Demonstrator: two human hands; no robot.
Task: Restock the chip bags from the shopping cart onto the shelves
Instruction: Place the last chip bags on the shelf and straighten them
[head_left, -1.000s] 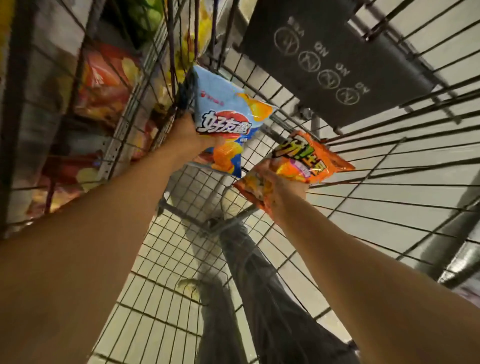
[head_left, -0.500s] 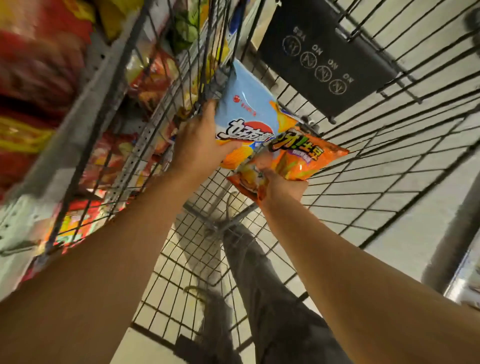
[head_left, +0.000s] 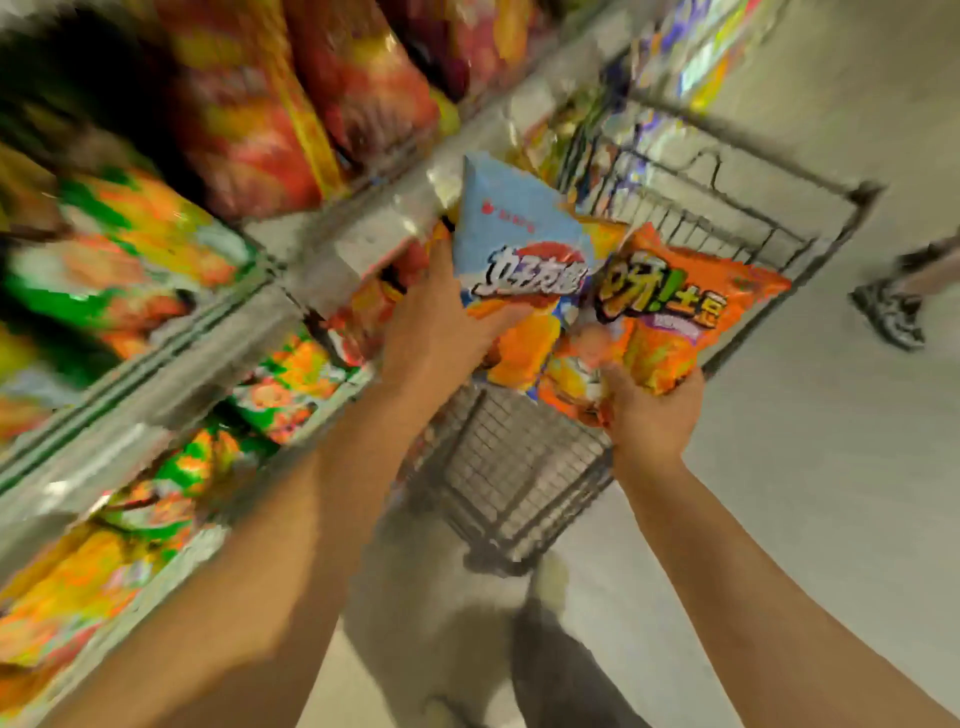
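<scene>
My left hand (head_left: 434, 332) grips the lower left side of a light blue chip bag (head_left: 511, 244), held upright above the wire shopping cart (head_left: 727, 208). My right hand (head_left: 647, 415) grips the bottom corner of an orange chip bag (head_left: 685, 317), which tilts to the right and overlaps the blue bag's right edge. Both bags are out of the cart and in front of the shelves (head_left: 332, 249) on the left. The picture is blurred by motion.
The shelves on the left hold red bags (head_left: 291, 104) on top and green and orange bags (head_left: 135, 249) below. The cart's near wire end (head_left: 519, 467) stands ahead of me. Another person's shoe (head_left: 888, 317) is on the floor at the right.
Both hands have lifted the two bags up out of the cart. The view has swung up and to the left, so the shelves fill the left side.
</scene>
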